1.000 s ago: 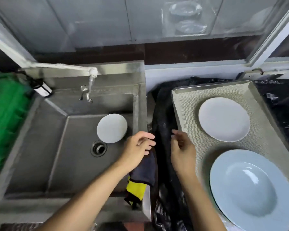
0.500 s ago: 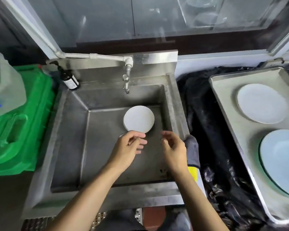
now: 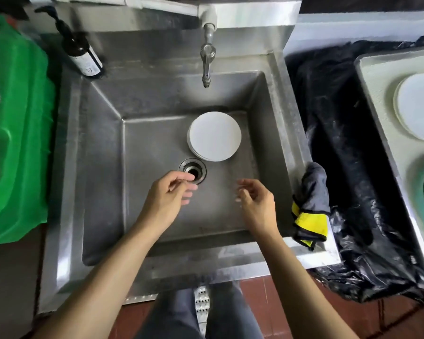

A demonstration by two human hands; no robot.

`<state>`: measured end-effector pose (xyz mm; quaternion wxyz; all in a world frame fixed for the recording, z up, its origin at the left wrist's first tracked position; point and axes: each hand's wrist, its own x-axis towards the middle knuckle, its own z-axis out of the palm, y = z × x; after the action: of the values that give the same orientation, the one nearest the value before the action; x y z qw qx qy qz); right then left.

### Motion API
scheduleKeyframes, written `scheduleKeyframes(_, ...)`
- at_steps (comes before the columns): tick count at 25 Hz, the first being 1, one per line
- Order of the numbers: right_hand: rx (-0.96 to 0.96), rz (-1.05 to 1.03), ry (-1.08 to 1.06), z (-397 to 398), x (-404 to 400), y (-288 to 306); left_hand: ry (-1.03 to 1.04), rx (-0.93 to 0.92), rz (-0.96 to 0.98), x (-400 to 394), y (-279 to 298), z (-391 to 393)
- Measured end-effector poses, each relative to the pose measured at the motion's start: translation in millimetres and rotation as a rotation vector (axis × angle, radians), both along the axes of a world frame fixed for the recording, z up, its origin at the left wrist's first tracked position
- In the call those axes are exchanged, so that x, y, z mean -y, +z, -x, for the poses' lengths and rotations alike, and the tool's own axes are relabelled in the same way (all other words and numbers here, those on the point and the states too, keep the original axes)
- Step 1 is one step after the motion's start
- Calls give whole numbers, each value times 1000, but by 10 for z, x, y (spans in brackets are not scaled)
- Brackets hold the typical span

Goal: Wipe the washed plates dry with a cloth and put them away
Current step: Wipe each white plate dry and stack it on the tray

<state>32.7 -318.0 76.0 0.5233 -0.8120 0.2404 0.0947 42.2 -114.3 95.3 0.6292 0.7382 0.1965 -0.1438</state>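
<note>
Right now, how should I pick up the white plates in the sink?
The plates lie flat in a small stack on the sink floor, near the back. Probably reach down from above and slip fingertips under the front rim, by the drain, because that edge faces both empty hands and nothing blocks it.

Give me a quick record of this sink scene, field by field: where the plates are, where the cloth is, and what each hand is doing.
plates in sink: small stack of white plates on the basin floor, just behind the drain
plates on tray: white plate on the tray at the right; the rim of another shows at the frame edge
cloth: grey and yellow cloth draped over the sink's right rim, untouched
left hand: left hand over the basin, fingers relaxed, holding nothing
right hand: right hand over the basin, holding nothing
tap: no water visible
</note>
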Motion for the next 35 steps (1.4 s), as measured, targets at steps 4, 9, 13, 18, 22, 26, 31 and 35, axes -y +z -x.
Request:
scheduleKeyframes(4,-34,3,8,-409,37,-497,75,-11,-24,-68,-462,-312)
scheduleKeyframes(9,-54,16,-15,-1019,53,-1233,133,1,-64,-36,-1199,-764)
scheduleKeyframes(13,-29,28,-92,-1528,78,-1786,86,13,-138,29,-1822,-1174)
scheduleKeyframes(18,-27,33,-238,-2077,146,-2225,43,-68,-205,122,-2277,-1660)
scheduleKeyframes(22,-21,63,-225,-2282,223,-2353,67,-134,-202,195,-2406,-1865)
scheduleKeyframes(26,-33,79,-218,-2327,267,-2390,214,-135,-58,207,-2389,-1946)
scheduleKeyframes(31,-28,43,-205,-2221,235,-2347,295,-168,110,198,-2260,-1904)
scheduleKeyframes(35,31,28,-167,-1993,191,-2126,340,-118,122,134,-2084,-1714)
